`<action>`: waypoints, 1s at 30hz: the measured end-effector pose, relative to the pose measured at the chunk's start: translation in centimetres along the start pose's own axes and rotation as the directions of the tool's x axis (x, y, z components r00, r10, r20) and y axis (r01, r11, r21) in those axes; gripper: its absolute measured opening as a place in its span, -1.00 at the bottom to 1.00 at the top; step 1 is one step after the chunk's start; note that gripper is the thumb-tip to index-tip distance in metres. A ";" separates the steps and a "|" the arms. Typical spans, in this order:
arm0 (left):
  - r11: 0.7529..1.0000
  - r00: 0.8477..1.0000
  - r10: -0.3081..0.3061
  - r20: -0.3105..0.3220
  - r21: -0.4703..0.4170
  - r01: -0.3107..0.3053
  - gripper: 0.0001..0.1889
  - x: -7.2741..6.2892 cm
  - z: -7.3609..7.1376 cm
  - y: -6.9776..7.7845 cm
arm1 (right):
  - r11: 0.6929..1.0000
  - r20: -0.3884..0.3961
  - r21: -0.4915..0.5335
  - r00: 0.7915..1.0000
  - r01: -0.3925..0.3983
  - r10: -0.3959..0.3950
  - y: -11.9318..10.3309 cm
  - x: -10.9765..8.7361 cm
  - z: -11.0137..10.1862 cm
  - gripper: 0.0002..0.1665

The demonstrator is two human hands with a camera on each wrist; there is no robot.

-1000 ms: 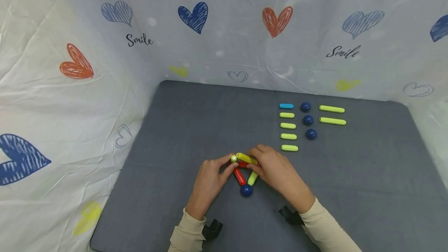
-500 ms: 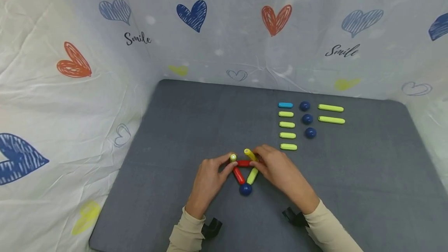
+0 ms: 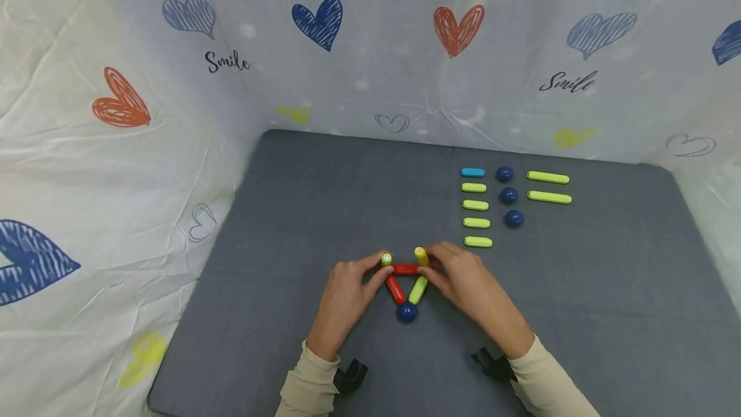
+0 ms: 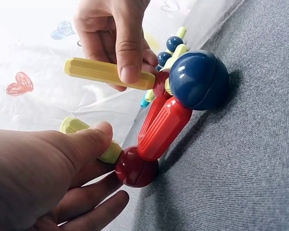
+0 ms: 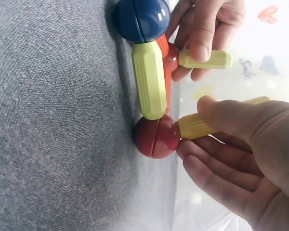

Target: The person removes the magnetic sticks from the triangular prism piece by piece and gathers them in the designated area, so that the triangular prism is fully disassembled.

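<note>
A flat triangle of magnetic rods and balls rests on the table. Its near corner is a blue ball; two red rods and a lime rod form the sides. My left hand pinches a short lime rod standing on the left red ball. Between thumb and fingers, my right hand holds a longer yellow rod, its lower end touching the right red ball. Both held rods stand roughly upright in the head view. My hands hide both red balls there.
Right of the triangle lie a short blue rod and a column of several short lime rods. Beside them are three blue balls and two longer lime rods. A printed curtain borders the grey table.
The yellow rod has swung from leaning left over the triangle to nearly upright at its right corner, as my right hand shifted slightly right. My left hand keeps its hold in place.
</note>
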State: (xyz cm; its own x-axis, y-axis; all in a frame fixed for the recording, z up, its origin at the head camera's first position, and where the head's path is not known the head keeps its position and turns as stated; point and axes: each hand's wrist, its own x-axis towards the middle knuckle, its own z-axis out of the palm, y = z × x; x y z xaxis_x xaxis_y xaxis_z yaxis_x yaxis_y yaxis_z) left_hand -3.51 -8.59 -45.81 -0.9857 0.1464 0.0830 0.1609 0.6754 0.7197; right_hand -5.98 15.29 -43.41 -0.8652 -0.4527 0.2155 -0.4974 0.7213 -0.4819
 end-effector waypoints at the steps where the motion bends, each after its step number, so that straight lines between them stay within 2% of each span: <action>1: 1.000 1.000 0.000 0.000 0.002 0.000 -0.59 0.0 0.0 0.0 | 1.000 -0.002 0.002 1.000 -0.001 0.001 0.0 -0.1 0.0 -0.69; 7: 1.000 1.000 0.009 -0.005 0.006 -0.009 -0.59 0.1 0.1 0.0 | 1.000 -0.015 0.008 1.000 -0.012 0.012 0.1 -0.3 0.0 -0.72; 18: 1.000 1.000 0.007 -0.019 0.003 -0.007 -0.59 0.2 0.1 0.2 | 0.997 -0.101 0.071 0.995 -0.010 0.017 0.8 -0.9 -0.8 -0.69; 24: 1.000 1.000 -0.001 -0.021 -0.001 0.001 -0.59 0.2 0.2 0.2 | 1.000 -0.158 0.016 0.987 -0.006 0.009 2.1 -1.4 -3.6 -0.65; 30: 1.000 1.000 -0.005 -0.020 0.009 0.006 -0.58 0.1 0.3 0.1 | 0.993 -0.209 -0.114 0.978 -0.021 -0.003 5.4 -2.6 -7.7 -0.58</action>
State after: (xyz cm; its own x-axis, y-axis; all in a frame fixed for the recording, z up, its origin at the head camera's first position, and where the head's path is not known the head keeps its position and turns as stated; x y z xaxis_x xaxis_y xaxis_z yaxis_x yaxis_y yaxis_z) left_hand -3.60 -8.29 -45.93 -0.9874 0.1285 0.0928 0.1559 0.6830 0.7136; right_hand -6.93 24.41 -40.05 -0.8576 -0.3357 0.3895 -0.4831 0.7857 -0.3864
